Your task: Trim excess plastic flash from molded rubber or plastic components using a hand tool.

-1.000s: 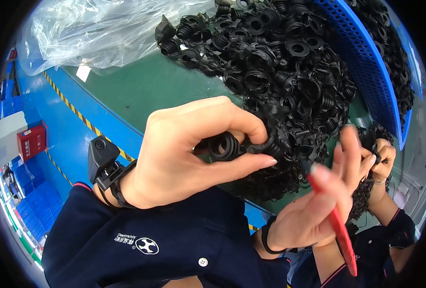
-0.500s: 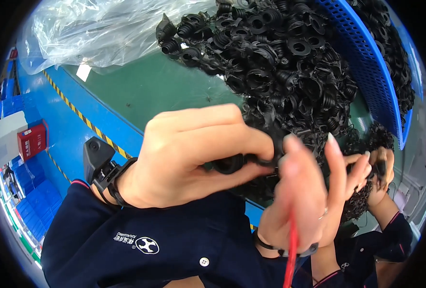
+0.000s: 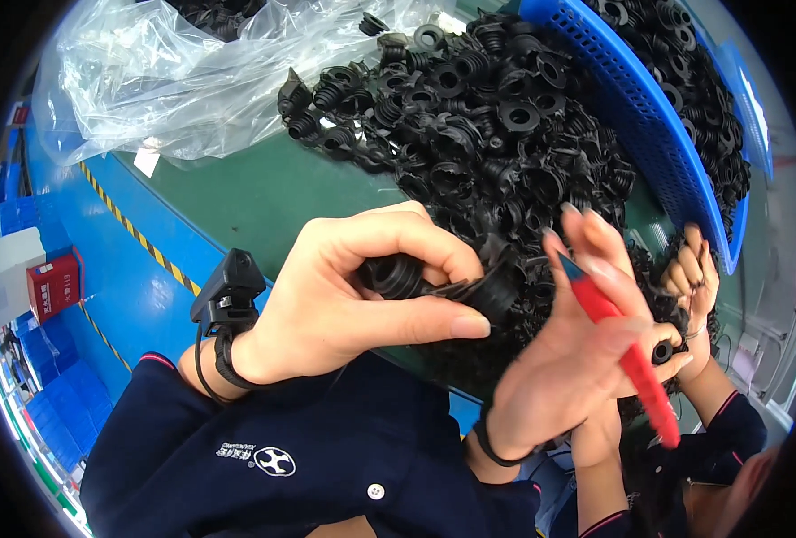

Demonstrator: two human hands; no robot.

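My left hand (image 3: pixel 326 300) is closed around a black ribbed rubber boot (image 3: pixel 498 291), with the thumb along its near side. One ribbed end shows inside the curl of the fingers, and a wider flared end sticks out past the thumb tip. Just to the right, my right hand (image 3: pixel 550 368) holds a red-handled tool (image 3: pixel 640 372) with a dark pointed tip, lying across the palm by the thumb; its exact kind is unclear. The right fingers point up and away, apart from the boot. Beyond both hands spreads a heap of black rubber boots (image 3: pixel 469 134).
A blue perforated basket (image 3: pixel 631 99) holding more black parts stands at the right. A co-worker's hand (image 3: pixel 692 278) handles a black part close beside my right hand. Clear plastic sheeting (image 3: pixel 182 81) covers the green table's (image 3: pixel 236 193) far left.
My right hand has moved right, away from the boot, and its red tool has swung up into view. My left thumb now lies extended along the boot. The view has shifted slightly.
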